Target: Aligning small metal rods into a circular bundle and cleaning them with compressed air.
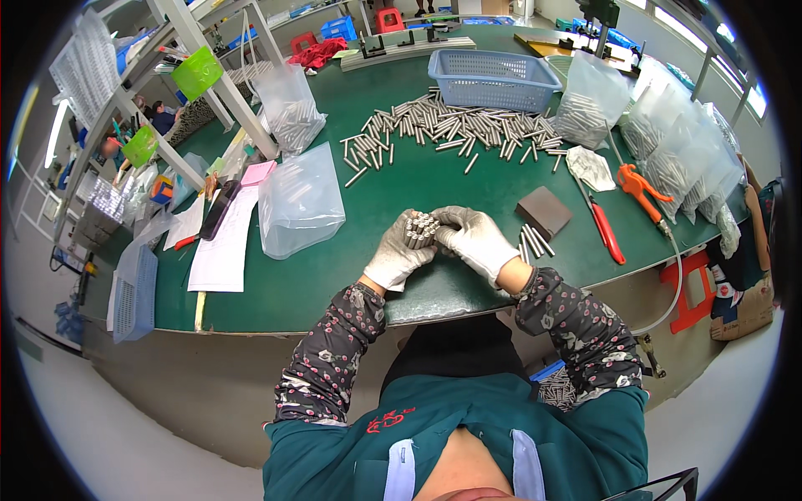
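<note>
Head camera view: a worker's gloved hands close around a bundle of metal pins [420, 230] just above the near edge of a green table [380, 196]. The left hand [397, 255] has its grip wrapped about the bundle's left side; the right hand [476, 240] is closed against the other side, with no clear gap visible. How firmly either squeezes cannot be told. Handling it well would likely mean even pressure all round, ends kept level, and a thumb or palm ready to nudge any pin that sticks out, so none slips free.

Beyond the hands, loose pins [455, 125] lie scattered before a blue-grey basket [499, 92], whose contents are not clear. An upright translucent bag [595, 82] to the basket's right holds more pins, as do the bags [687, 138] clustered at far right and a left-hand bag [288, 88] by the shelf post [245, 108]. A flat clear bag [301, 209] lies nearer, no pins discernible inside. Below the table edge, a blue bin [547, 370] carries another heap.
</note>
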Available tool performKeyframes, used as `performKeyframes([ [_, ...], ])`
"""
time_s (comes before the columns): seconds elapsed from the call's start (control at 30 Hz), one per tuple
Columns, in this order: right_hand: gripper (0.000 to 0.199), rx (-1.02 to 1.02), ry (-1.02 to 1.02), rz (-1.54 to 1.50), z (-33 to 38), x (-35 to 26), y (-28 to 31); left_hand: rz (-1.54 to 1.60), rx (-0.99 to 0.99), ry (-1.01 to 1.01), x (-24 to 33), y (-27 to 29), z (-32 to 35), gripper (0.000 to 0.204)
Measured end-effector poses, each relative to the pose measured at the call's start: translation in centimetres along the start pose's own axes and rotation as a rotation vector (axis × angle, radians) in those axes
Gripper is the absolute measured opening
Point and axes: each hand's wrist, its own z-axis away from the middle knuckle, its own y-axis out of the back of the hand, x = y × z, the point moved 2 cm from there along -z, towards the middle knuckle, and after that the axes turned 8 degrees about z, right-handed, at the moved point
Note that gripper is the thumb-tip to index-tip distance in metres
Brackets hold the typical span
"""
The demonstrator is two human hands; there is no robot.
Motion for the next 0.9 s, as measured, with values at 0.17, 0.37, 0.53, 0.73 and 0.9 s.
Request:
performKeyframes([
  [0.17, 0.032, 0.015, 0.026, -0.011, 0.09, 0.09, -0.05, -0.035, 0.042, 0.021, -0.1, -0.01, 0.01, 0.061],
  [0.37, 0.032, -0.039, -0.016, -0.128, 0.28, 0.07, -0.05, 0.014, 0.068, -0.035, -0.1, -0.35, 0.2, 0.055],
  [0.53, 0.032, -0.053, -0.012, -0.142, 0.34, -0.06, 0.06, -0.005, 0.064, -0.04, -0.05, -0.26, 0.17, 0.053],
  [0.73, 0.032, -0.06, -0.035, -0.202, 0.38, -0.02, -0.02, 0.013, 0.065, -0.043, 0.16, -0.58, 0.15, 0.052],
  [0.9, 0.033, -0.077, -0.057, -0.231, 0.54, -0.57, 0.06, -0.016, 0.061, -0.048, 0.41, -0.64, 0.19, 0.053],
])
